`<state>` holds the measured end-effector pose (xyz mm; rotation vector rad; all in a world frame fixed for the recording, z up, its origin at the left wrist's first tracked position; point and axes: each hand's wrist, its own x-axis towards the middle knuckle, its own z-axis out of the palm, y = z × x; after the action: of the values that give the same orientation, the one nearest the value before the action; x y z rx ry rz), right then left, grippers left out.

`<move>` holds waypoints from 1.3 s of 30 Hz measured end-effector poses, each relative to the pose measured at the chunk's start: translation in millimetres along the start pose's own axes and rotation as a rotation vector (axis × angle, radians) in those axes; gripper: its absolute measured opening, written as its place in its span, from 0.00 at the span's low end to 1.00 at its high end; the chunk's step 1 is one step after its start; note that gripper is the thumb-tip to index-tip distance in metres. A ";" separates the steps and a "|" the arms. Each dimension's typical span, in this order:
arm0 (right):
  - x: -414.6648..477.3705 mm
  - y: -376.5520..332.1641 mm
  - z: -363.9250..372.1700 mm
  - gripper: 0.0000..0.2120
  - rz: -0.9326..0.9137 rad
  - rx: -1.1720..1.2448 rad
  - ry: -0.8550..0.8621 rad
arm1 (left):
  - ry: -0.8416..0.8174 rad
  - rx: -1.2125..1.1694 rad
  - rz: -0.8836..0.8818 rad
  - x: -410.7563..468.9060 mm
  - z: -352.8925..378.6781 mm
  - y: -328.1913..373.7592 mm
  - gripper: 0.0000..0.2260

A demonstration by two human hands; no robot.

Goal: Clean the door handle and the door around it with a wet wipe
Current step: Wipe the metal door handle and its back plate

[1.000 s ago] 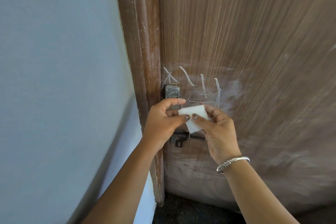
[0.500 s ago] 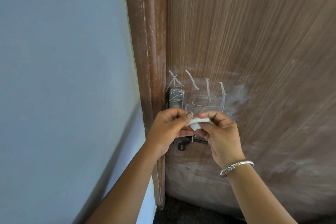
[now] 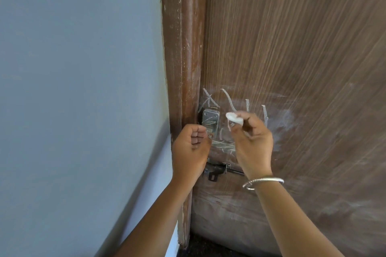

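Note:
A brown wooden door [image 3: 292,48] carries white chalk marks [image 3: 228,100] around a small metal handle plate [image 3: 210,121] near its left edge. My right hand [image 3: 251,142] pinches a folded white wet wipe [image 3: 235,119] and holds it against the door just right of the plate. My left hand [image 3: 191,146] is curled into a fist beside the plate's lower edge, fingers closed with nothing seen in them. Below both hands a dark sliding bolt latch [image 3: 219,170] shows between the wrists.
A brown door frame [image 3: 183,48] runs up the door's left side, and a pale blue wall [image 3: 79,89] fills the left half. A silver bangle [image 3: 263,182] circles my right wrist. Dark floor [image 3: 208,246] shows at the bottom.
Both hands held the wipe together below the plate; now the left hand has let go and closed, and the right hand has lifted the folded wipe up to the chalk marks.

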<state>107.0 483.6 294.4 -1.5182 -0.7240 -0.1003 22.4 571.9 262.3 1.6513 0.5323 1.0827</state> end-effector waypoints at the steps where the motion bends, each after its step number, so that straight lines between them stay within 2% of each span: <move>1: 6.2 0.9 0.8 0.17 -0.138 -0.161 -0.022 | 0.012 0.018 0.003 -1.7 0.2 -1.8 0.12; 3: 17.5 5.0 4.5 0.17 -0.420 -0.460 -0.048 | 0.018 0.036 -0.007 -4.7 0.3 -6.7 0.13; 5: 26.5 8.9 10.5 0.16 -0.598 -0.700 -0.065 | 0.020 0.053 -0.027 -6.1 0.4 -10.9 0.13; 12: 41.9 10.9 42.1 0.11 -0.713 -1.001 -0.194 | 0.030 0.122 -0.073 -5.4 -0.5 -20.3 0.13; 15: 39.0 3.4 48.1 0.18 -0.686 -1.068 -0.196 | 0.024 0.143 -0.093 -7.8 -1.0 -24.3 0.11; 19: 33.7 -3.7 42.8 0.13 -0.538 -1.177 -0.161 | 0.015 0.174 -0.104 -8.8 -1.7 -25.3 0.10; 22: 31.1 -3.2 35.9 0.14 -0.391 -1.179 -0.131 | 0.011 0.184 -0.112 -8.4 -2.3 -26.2 0.10; 25: 30.1 -5.5 41.0 0.13 -0.398 -1.189 -0.113 | 0.015 0.202 -0.112 -8.6 -0.6 -26.0 0.10; 31: 31.9 -11.4 61.2 0.05 -0.445 -1.231 -0.168 | 0.039 0.222 -0.109 -8.7 -0.2 -30.0 0.07; 34: 30.4 -7.6 57.5 0.08 -0.380 -1.263 -0.124 | 0.021 0.189 -0.126 -8.1 -0.8 -31.0 0.07; 39: 24.1 0.6 40.1 0.13 -0.302 -1.150 -0.006 | -0.002 0.167 -0.117 -7.7 -0.7 -30.9 0.09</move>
<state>111.7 529.7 301.2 -2.4648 -0.9580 -0.8576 23.0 577.3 230.9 1.7421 0.7259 0.9718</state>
